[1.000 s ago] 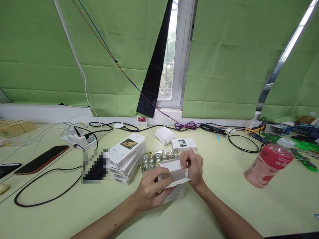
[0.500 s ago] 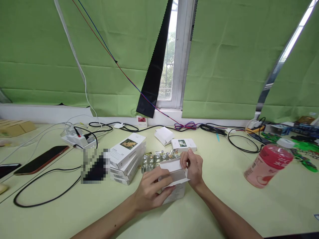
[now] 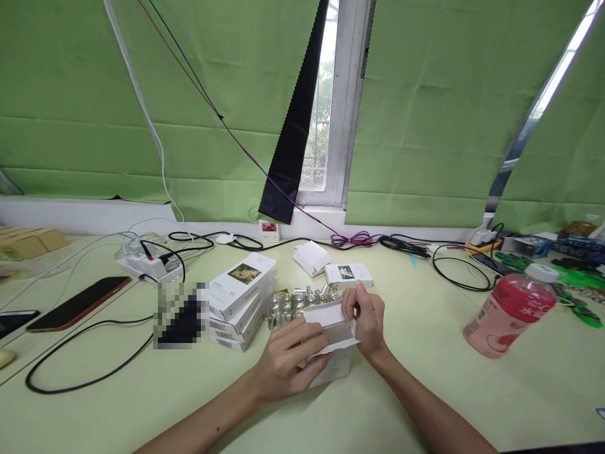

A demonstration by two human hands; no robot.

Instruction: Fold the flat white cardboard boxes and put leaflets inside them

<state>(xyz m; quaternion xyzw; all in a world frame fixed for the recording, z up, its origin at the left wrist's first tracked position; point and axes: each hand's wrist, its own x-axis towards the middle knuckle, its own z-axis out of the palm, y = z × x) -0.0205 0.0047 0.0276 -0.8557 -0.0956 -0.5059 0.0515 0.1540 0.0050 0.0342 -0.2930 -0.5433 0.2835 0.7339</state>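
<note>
at the far left of the table (image 3: 420, 391), a group of tan cartons (image 3: 32, 243) lies, their number hard to tell. nearer are two phones (image 3: 78, 304), one cut by the left edge, and one black cable (image 3: 75, 388) bowed in a wide loop. just right of them, on the far side, sits one power strip (image 3: 151, 266) with plugs in it. next comes one stack (image 3: 231, 296) of white boxes, at least three, the top one bearing a flower picture. beyond it one small box (image 3: 269, 231) stands by the wall. the left hand (image 3: 290, 362) grips one open box (image 3: 334, 366), thumb on the near side and fingers over the left of its mouth. this box is at the near middle, upright, flaps spread. on its far side stand small bottles (image 3: 299, 304), at least five, and past these lie two white boxes (image 3: 311, 258). the right hand (image 3: 366, 315) pinches the right edge of the open box, thumb up, fingers curled narrow. well apart to the right is one drink bottle (image 3: 510, 312), pink with a white cap. far beyond it sits a second power strip (image 3: 483, 237).
</note>
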